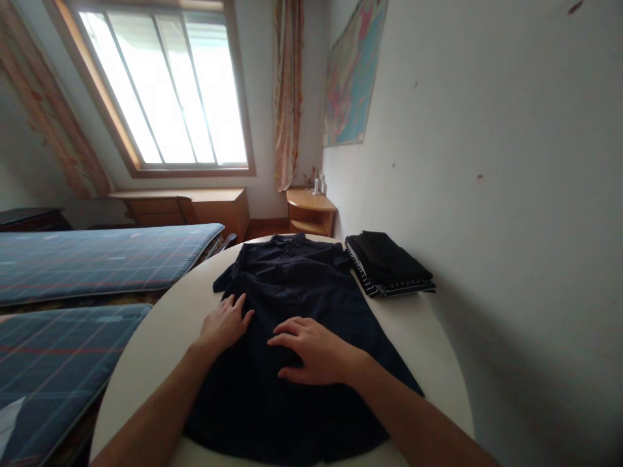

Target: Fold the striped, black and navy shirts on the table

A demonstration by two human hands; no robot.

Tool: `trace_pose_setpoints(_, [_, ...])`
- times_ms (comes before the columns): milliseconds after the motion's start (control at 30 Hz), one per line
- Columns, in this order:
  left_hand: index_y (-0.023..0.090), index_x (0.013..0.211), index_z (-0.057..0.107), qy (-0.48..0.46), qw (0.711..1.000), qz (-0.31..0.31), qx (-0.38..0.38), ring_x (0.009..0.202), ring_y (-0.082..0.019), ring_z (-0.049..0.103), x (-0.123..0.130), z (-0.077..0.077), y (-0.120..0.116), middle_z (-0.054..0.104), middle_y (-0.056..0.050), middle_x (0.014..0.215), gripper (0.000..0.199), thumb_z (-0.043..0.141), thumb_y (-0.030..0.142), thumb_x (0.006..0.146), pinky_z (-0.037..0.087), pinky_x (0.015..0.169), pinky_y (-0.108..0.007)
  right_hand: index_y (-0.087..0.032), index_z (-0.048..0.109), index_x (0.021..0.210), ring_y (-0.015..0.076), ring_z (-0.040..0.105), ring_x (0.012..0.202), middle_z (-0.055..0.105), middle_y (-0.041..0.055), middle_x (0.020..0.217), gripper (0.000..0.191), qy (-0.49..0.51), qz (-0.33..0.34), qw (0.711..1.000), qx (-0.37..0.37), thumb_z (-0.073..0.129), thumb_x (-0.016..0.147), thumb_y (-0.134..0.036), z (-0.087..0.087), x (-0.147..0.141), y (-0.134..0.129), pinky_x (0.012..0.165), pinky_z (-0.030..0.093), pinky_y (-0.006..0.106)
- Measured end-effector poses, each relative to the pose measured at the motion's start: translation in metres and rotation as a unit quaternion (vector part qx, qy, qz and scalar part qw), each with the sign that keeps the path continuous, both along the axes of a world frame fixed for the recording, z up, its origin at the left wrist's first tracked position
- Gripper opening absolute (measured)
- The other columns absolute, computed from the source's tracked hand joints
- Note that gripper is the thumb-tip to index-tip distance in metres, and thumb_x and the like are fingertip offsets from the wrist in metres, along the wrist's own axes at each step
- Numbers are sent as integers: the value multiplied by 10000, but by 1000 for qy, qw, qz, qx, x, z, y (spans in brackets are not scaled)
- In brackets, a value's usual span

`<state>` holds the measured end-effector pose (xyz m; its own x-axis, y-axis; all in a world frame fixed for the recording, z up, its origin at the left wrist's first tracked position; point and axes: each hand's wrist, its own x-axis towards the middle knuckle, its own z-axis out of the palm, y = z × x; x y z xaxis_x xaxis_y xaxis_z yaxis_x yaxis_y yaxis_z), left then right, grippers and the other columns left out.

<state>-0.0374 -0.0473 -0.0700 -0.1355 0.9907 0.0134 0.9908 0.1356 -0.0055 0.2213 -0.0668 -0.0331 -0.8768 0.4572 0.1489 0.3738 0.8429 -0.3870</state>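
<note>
A dark navy short-sleeved garment with a collar, like a polo dress or long shirt (311,292), lies spread front up, its collar at the far edge of the round table (146,363). My left hand (226,322) rests near its left side below the sleeve, fingers spread. Over the middle of the cloth is my right hand (309,350), fingers apart and slightly bent, with nothing gripped. Whether the right palm presses on the cloth I cannot tell. The lower hem reaches the near side of the table, partly behind my forearms.
A stack of folded dark clothes (389,263), some striped, sits on the table's right by the wall (511,227). Plaid mattresses (107,263) lie to the left. Beyond are a wooden desk (219,201), a corner shelf (311,201) and a window (165,91).
</note>
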Motion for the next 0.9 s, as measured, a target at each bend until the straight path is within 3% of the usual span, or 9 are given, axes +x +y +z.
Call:
trace_pose_setpoints(100, [155,1428,499,17,999,-20,-22,1321,-348,504,1,2,-4,493,-215,1458,555,412,467,978,433,1029,-454,-252,399,1501,314,261,1469,347,112,1581,837,-18,-4,1000,-16,733,782,-522,-11,4,6,1194,199,483])
trace_pose_setpoints(267, [150,1288,606,38,996,-54,-57,1070,-337,670,15,23,-20,653,-217,1222,448,447,423,971,505,887,-431,-258,276,1557,329,181,1497,274,114,1614,1036,-58,-8,995,-78,772,701,-566,-13,10,8,1215,130,510])
trace_pose_setpoints(400, [163,1137,673,42,995,-59,-68,973,-332,696,27,36,-29,712,-183,1075,392,453,440,968,513,814,-422,-269,259,1563,353,97,1510,212,109,1636,1144,-76,-5,991,-107,810,621,-612,-9,14,10,1215,65,544])
trace_pose_setpoints(567, [163,1062,679,29,996,-48,-69,961,-333,697,26,40,-29,734,-163,1028,394,465,476,956,509,786,-410,-271,365,1524,371,90,1507,256,109,1622,1097,-98,4,986,-136,813,596,-647,-7,18,12,1204,24,579])
trace_pose_setpoints(733, [168,1125,673,34,998,-21,-45,1022,-338,672,11,40,-9,678,-175,1172,427,441,484,956,506,822,-426,-286,402,1505,365,89,1509,254,102,1623,1060,-102,7,985,-136,805,602,-669,-5,18,11,1207,29,572])
trace_pose_setpoints(900, [196,1361,558,51,998,-33,19,1343,-381,453,-14,21,28,373,-176,1552,521,432,503,960,441,986,-474,-303,395,1508,363,85,1511,249,92,1627,1061,-100,6,986,-135,797,603,-685,-6,18,12,1207,34,574])
